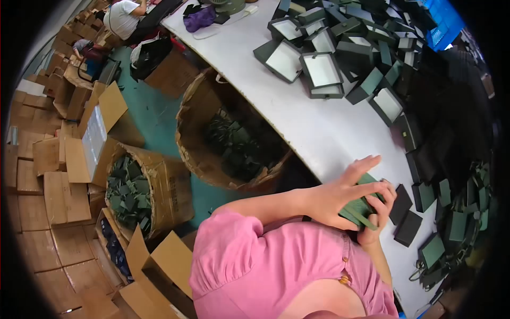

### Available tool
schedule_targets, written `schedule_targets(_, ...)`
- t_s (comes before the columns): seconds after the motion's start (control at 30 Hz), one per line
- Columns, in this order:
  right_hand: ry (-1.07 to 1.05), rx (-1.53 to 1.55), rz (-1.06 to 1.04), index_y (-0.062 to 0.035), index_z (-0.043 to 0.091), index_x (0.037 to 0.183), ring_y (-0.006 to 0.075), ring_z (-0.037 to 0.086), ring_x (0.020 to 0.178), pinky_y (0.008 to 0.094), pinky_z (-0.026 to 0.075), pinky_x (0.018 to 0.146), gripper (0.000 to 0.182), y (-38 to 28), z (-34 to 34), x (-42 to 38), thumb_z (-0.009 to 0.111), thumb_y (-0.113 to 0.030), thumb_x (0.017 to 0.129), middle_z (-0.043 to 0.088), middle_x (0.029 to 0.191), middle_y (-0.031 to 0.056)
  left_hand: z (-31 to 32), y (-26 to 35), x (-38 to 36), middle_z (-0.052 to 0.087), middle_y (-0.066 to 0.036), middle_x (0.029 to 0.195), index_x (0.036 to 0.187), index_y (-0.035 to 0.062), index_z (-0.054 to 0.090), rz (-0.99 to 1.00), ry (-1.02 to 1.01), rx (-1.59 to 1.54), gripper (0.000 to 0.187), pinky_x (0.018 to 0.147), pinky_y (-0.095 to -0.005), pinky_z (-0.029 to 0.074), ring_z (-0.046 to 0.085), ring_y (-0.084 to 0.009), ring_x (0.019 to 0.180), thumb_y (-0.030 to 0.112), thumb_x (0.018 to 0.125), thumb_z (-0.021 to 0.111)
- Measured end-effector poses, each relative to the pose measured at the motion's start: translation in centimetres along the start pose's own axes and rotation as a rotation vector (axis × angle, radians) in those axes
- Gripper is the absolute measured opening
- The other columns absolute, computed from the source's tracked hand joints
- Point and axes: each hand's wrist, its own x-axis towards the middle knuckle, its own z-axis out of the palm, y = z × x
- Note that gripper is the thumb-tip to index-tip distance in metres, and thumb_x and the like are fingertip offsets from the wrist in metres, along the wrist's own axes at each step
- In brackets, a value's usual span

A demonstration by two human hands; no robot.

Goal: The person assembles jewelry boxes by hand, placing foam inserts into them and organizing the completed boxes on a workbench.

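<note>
My left hand (332, 202) reaches across from the left, with its thumb and fingers around a small green box (357, 211). Its upper fingers stretch over the far side of the box. On the right, my right hand (378, 215) has its fingers curled around the same box, close against my left fingertips. A green strip shows along the near side of the box. Both hands are just in front of my pink top, over the edge of the white table (313, 135). Part of the box is hidden behind the fingers. Two dark flat pieces (408, 228) lie right of my hands.
Many dark green boxes with white insides (321, 69) are heaped at the table's far end. Loose green pieces (457, 226) lie along the right. Left of the table stand a large bin (186, 114), another bin of green pieces (172, 186) and stacked cartons (64, 196). People sit farther back.
</note>
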Motion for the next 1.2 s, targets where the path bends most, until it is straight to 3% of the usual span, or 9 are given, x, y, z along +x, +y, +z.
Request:
schedule_targets(0.1, -0.262, 0.115, 0.107, -0.0092, 0.06, 0.135, 0.0523, 0.026, 0.149, 0.0623, 0.025, 0.118, 0.062, -1.4, -0.7, 2.4, 0.077, -0.028, 0.079, 0.04, 0.156, 0.0249, -5.8, 0.8, -2.7, 0.026, -0.022, 0.162, 0.157, 0.0113, 0.039, -0.32, -0.184, 0.126, 0.102, 0.119, -0.0505, 0.028, 0.03, -0.0436, 0.146, 0.033, 0.071, 0.089)
schedule_targets(0.27, -0.353, -0.756, 0.405, -0.0108, 0.05, 0.148, 0.044, 0.027, 0.151, 0.0572, 0.022, 0.122, 0.079, -2.2, -8.4, -0.3, 0.077, -0.006, 0.074, 0.034, 0.162, 0.0192, -18.3, 3.8, -8.7, 0.042, -0.019, 0.15, 0.152, 0.0088, 0.044, -0.777, 0.18, 0.703, 0.093, 0.119, -0.0449, 0.033, 0.038, -0.0389, 0.141, 0.029, 0.072, 0.088)
schedule_targets(0.33, -0.419, -0.838, 0.406, -0.0113, 0.05, 0.149, 0.0439, 0.029, 0.149, 0.0555, 0.025, 0.121, 0.079, -0.1, -10.1, -2.4, 0.079, -0.009, 0.076, 0.036, 0.16, 0.0189, -19.4, 2.8, -9.3, 0.037, -0.021, 0.154, 0.151, 0.0159, 0.046, -0.963, 0.154, 1.186, 0.093, 0.119, -0.058, 0.025, 0.029, -0.0445, 0.145, 0.037, 0.071, 0.088)
schedule_targets(0.5, -0.325, -0.677, 0.356, -0.0079, 0.048, 0.149, 0.0422, 0.039, 0.14, 0.0527, 0.033, 0.117, 0.072, 4.1, -10.5, -3.3, 0.076, -0.007, 0.082, 0.04, 0.159, 0.0173, -17.4, -8.3, -2.8, 0.038, -0.027, 0.149, 0.14, 0.0209, 0.058, -0.391, 0.343, 0.9, 0.071, 0.113, -0.0594, 0.033, 0.033, -0.0494, 0.14, 0.029, 0.075, 0.085)
schedule_targets(0.67, -0.306, -0.678, 0.167, 0.0002, 0.053, 0.139, 0.0406, 0.052, 0.132, 0.0478, 0.042, 0.112, 0.045, 6.2, -9.4, -2.6, 0.063, -0.005, 0.096, 0.053, 0.147, 0.0201, -15.3, -13.2, 5.3, 0.022, -0.031, 0.163, 0.124, 0.022, 0.072, -0.36, 0.037, 0.976, 0.053, 0.12, -0.0643, 0.022, 0.009, -0.0599, 0.15, 0.039, 0.075, 0.083)
schedule_targets(0.77, -0.145, -0.682, 0.077, 0.0023, 0.058, 0.131, 0.0388, 0.058, 0.126, 0.0462, 0.045, 0.108, 0.032, 6.8, -9.0, -2.2, 0.058, -0.004, 0.1, 0.059, 0.14, 0.0199, -16.0, -15.4, 6.5, 0.051, -0.023, 0.143, 0.097, 0.0146, 0.077, -0.221, 0.1, 0.934, 0.04, 0.111, -0.0544, 0.038, 0.041, -0.0483, 0.13, 0.037, 0.065, 0.087)
schedule_targets(0.87, 0.08, -0.93, -0.064, 0.0013, 0.062, 0.127, 0.0344, 0.062, 0.112, 0.0436, 0.049, 0.099, 0.026, 5.3, -9.6, -1.4, 0.057, -0.006, 0.102, 0.063, 0.128, 0.0195, -14.4, -12.2, 5.6, 0.049, -0.02, 0.144, 0.118, 0.0129, 0.069, -0.118, 0.276, 0.787, 0.066, 0.112, -0.0514, 0.037, 0.042, -0.0419, 0.132, 0.03, 0.059, 0.092)
schedule_targets(1.0, 0.529, -0.282, 0.539, 0.0014, 0.063, 0.119, 0.0117, 0.06, 0.074, 0.03, 0.054, 0.063, 0.019, 3.7, -7.5, -2.6, 0.06, -0.007, 0.103, 0.064, 0.093, 0.005, -7.9, -5.4, 3.3, 0.035, -0.021, 0.153, 0.149, 0.0141, 0.045, -0.22, 0.047, 0.429, 0.095, 0.115, -0.0523, 0.035, 0.036, -0.045, 0.137, 0.017, 0.065, 0.088)
schedule_targets(1.2, 0.132, 0.237, 0.966, 0.0028, 0.063, 0.104, 0.0093, 0.061, 0.061, 0.0262, 0.051, 0.055, 0.013, -1.9, -5.1, 1.7, 0.063, -0.01, 0.102, 0.062, 0.073, 0.0034, 0.8, -3.1, 0.2, 0.023, -0.023, 0.16, 0.158, 0.0116, 0.024, -0.362, -0.169, 0.179, 0.115, 0.115, -0.0534, 0.036, 0.031, -0.0465, 0.143, 0.016, 0.065, 0.092)
